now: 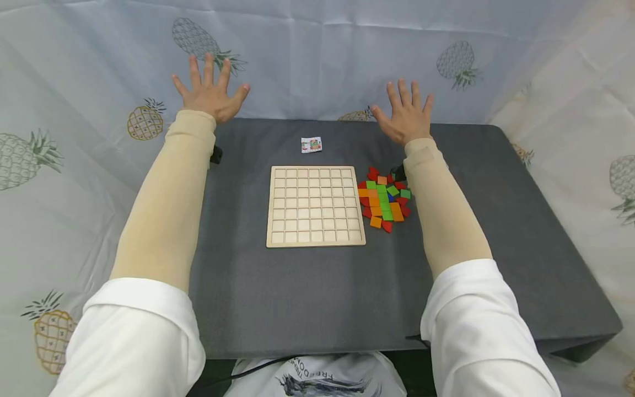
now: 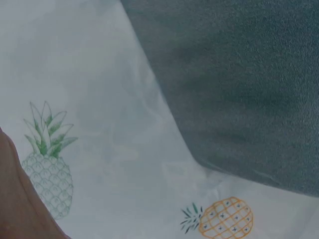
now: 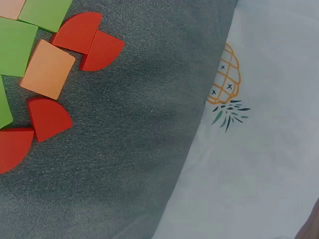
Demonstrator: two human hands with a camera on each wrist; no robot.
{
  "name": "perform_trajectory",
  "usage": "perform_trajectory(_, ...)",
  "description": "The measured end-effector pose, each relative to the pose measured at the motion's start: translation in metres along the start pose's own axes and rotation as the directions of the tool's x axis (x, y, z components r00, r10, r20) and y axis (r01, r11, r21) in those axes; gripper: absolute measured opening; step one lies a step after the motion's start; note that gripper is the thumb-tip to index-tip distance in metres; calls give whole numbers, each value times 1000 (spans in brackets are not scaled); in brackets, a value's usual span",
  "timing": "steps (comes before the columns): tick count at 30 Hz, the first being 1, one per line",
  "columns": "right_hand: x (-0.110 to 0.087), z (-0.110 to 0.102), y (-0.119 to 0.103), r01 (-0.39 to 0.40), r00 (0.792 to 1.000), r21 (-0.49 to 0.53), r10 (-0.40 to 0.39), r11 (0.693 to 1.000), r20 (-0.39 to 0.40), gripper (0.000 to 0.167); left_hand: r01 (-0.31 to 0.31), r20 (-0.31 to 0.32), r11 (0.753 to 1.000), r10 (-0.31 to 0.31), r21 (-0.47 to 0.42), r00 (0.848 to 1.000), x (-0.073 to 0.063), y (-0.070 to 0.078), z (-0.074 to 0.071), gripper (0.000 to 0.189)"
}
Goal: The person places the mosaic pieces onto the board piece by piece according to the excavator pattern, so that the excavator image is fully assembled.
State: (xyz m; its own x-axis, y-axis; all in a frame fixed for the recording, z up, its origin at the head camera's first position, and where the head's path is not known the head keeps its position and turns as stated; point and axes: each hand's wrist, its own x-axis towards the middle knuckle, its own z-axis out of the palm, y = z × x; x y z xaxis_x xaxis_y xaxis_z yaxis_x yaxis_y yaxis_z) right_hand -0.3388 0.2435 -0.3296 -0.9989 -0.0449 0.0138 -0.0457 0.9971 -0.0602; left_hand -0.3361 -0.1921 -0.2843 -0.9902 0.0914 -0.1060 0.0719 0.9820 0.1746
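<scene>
Your left hand (image 1: pixel 210 102) and right hand (image 1: pixel 407 119) are both held out past the far side of the desk (image 1: pixel 297 300), fingers spread and grasping nothing. The grid board (image 1: pixel 315 211) lies flat in the middle of the desk, with the coloured blocks (image 1: pixel 385 198) crowded just beside its right edge, some touching one another. Judging by their look, the blocks are light, stiff and hardy, painted smooth enough to slide a little under your fingertips. Pinch a square one, such as the pale orange block (image 3: pixel 47 69), across two opposite sides; the red quarter-round pieces (image 3: pixel 50 119) could twist if squeezed on the curve, so favour their straight edges. The board seems thin, rigid wood: hold it by its raised rim on the left and right. The small card (image 1: pixel 311 144) beyond it probably bends easily; lift it by an edge.
</scene>
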Motion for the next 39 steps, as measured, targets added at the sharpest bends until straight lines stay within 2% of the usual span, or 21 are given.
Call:
perform_trajectory(3, -2, -4, 4, -3, 1000, 21, 3, 1000, 0, 82, -13, 6, 1000, 13, 0, 1000, 1, 2, -2, 82)
perform_trajectory(8, -2, -25, 14, -31, 999, 73, 30, 997, 14, 76, -36, 15, 999, 36, 12, 999, 0, 2, -15, 83)
perform_trajectory(12, -2, -38, 20, -77, 994, 97, 69, 992, 80, 74, -28, 33, 1000, 29, -2, 999, -3, -5, -22, 82)
perform_trajectory(16, -5, -41, 25, -129, 978, 127, 105, 984, 181, 75, -19, 51, 999, 21, -45, 998, -5, -13, -21, 81)
perform_trajectory(19, -11, -40, 31, -180, 942, 140, 130, 974, 309, 77, -15, 61, 999, 19, -52, 998, -5, -14, -16, 80)
perform_trajectory(22, -15, -34, 36, -188, 884, 119, 115, 975, 454, 73, -16, 92, 998, 22, -61, 996, -4, -13, -11, 78)
perform_trajectory(24, -17, -27, 38, -175, 848, 128, 84, 976, 523, 66, -21, 130, 997, 30, -68, 991, -4, -11, -8, 78)
perform_trajectory(26, -18, -18, 37, -149, 839, 157, 41, 976, 542, 58, -34, 163, 996, 46, -79, 986, -4, -10, -6, 78)
perform_trajectory(30, -17, 4, 25, -99, 853, 267, -56, 959, 518, 52, -104, 206, 987, 128, -122, 970, -10, -15, -2, 78)
perform_trajectory(33, -15, 18, 11, -28, 849, 312, -142, 950, 509, 51, -174, 238, 965, 218, -195, 946, -17, -19, 2, 74)
perform_trajectory(37, -17, 27, 1, 39, 836, 298, -195, 954, 513, 51, -234, 277, 927, 317, -295, 907, -37, -15, 15, 68)
perform_trajectory(39, -20, 31, -1, 49, 831, 286, -198, 957, 519, 53, -272, 266, 900, 369, -340, 890, -54, -10, 27, 64)
